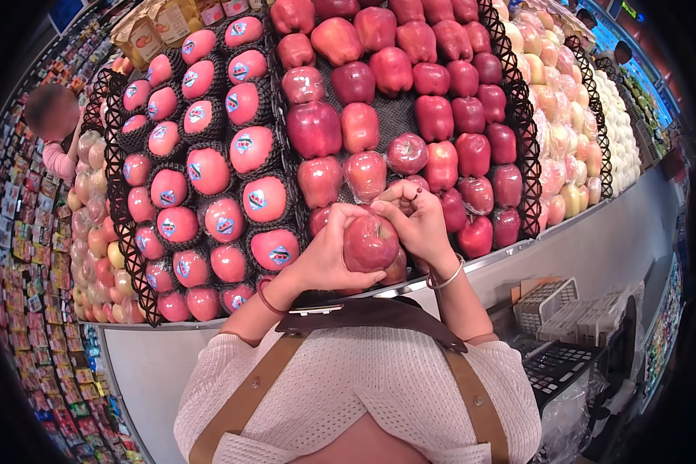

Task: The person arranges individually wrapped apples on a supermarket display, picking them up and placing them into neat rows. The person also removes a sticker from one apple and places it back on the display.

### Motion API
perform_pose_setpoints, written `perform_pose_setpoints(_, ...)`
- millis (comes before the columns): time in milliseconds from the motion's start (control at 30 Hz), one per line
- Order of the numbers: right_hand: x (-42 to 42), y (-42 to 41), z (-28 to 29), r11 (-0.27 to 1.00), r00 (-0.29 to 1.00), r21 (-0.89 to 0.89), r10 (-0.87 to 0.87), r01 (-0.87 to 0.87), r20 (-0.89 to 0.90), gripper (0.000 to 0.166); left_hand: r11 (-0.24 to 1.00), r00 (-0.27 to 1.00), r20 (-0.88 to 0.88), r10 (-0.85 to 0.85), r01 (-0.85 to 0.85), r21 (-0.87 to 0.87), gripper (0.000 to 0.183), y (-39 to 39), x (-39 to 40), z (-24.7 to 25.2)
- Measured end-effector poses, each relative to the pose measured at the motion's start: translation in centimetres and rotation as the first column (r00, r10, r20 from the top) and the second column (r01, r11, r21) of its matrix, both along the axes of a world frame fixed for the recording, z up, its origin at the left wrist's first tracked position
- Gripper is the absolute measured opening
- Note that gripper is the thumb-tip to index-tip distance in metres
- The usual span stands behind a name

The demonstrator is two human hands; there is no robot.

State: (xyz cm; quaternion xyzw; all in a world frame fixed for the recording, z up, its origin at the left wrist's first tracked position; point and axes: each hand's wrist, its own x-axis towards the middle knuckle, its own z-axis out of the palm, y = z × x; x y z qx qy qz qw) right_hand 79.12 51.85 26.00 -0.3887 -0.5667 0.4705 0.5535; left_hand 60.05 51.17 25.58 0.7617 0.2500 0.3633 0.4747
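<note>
A red apple in clear plastic film [371,243] rests in my left hand [325,255], its stem end facing up. My right hand [414,223] is at the apple's upper right side, thumb and fingertips pinched together near its top; I think they touch the film, but the film between them is too small to make out. Beyond my hands, dark red apples [362,124], some wrapped in film, stand in rows on a dark mesh liner [395,116]. To the left lie pinkish apples with blue stickers [209,168], many in black foam nets.
Black lattice dividers [513,110] separate the fruit sections. Paler wrapped fruit [557,133] lies to the right. The display's metal edge [499,252] runs just before me. Plastic baskets [548,304] and a black crate [559,368] stand lower right. A person [61,159] is far left.
</note>
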Motion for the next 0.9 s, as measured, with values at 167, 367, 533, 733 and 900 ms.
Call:
perform_pose_setpoints(167, 0.7, 1.0, 0.8, 0.964, 0.98, -0.177, 0.199, -0.198, -0.011, 0.005, 0.995, 1.0, 0.002, 0.017, -0.017, 0.094, 0.092, -0.2, 0.3, -0.3)
perform_pose_setpoints(367, 0.9, 1.1, -1.5, 0.839, 0.878, -0.267, 0.426, -0.473, -0.216, 0.004, 0.986, 0.981, -0.156, -0.118, 0.134, 0.098, 0.093, -1.0, 0.5, 1.2)
perform_pose_setpoints(533, 0.5, 0.7, -2.3, 0.839, 0.896, -0.346, 0.322, -0.419, -0.305, 0.012, 0.981, 0.982, 0.125, -0.138, 0.153, -0.116, 0.085, 0.0, 0.2, 0.5)
perform_pose_setpoints(733, 0.3, 0.8, -2.6, 0.985, 0.891, 0.071, -0.173, 0.158, 0.419, 0.031, 0.842, 0.901, 0.433, -0.003, 0.236, -0.485, 0.079, 0.6, -0.2, -0.7)
perform_pose_setpoints(900, -0.7, -1.3, -1.0, 0.999, 0.975, -0.035, -0.023, 0.016, -0.223, 0.04, 0.851, 0.865, 0.443, 0.235, 0.037, -0.524, 0.063, 1.3, 0.9, -0.7)
